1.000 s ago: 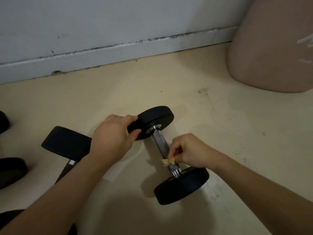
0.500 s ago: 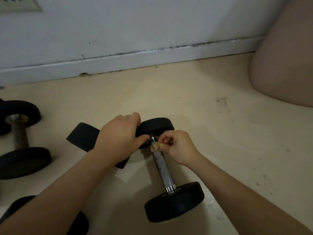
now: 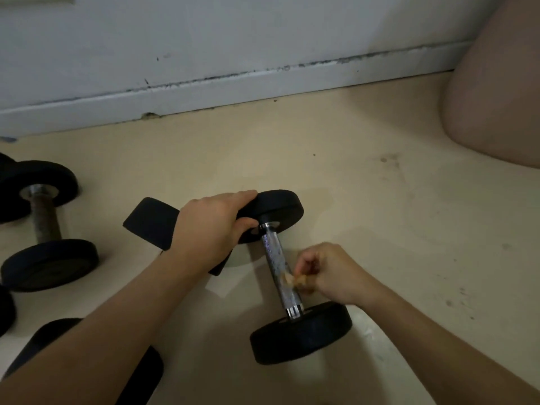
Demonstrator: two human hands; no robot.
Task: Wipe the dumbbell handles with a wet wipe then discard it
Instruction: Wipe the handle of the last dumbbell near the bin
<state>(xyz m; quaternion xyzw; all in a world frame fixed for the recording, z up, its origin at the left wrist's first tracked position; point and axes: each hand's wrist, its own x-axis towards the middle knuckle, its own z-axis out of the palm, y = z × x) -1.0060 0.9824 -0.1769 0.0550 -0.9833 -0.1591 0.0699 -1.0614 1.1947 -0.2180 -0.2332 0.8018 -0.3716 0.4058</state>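
On the floor: dumbbell (image 3: 277, 266) lies near the wall, its metal handle (image 3: 270, 244) exposed.
Wet wipe (image 3: 292, 279): crumpled, pressed on the handle's lower part.
Right hand (image 3: 330, 273): grip pinched on the wipe.
Left hand (image 3: 213, 226): grip curled over the far weight (image 3: 280, 206), steadying.
Progress: this handle mid-wipe, by my judgement; second dumbbell (image 3: 43, 226) at left possibly pending; discard not done.

- Dim, flat indoor light; the floor (image 3: 365, 206) is brightest at centre and darkens toward 6 o'clock.
- A faint glint shows on the dumbbell handle (image 3: 273, 255).
- The skirting board (image 3: 233, 92) bows at 12 o'clock; focus is soft.
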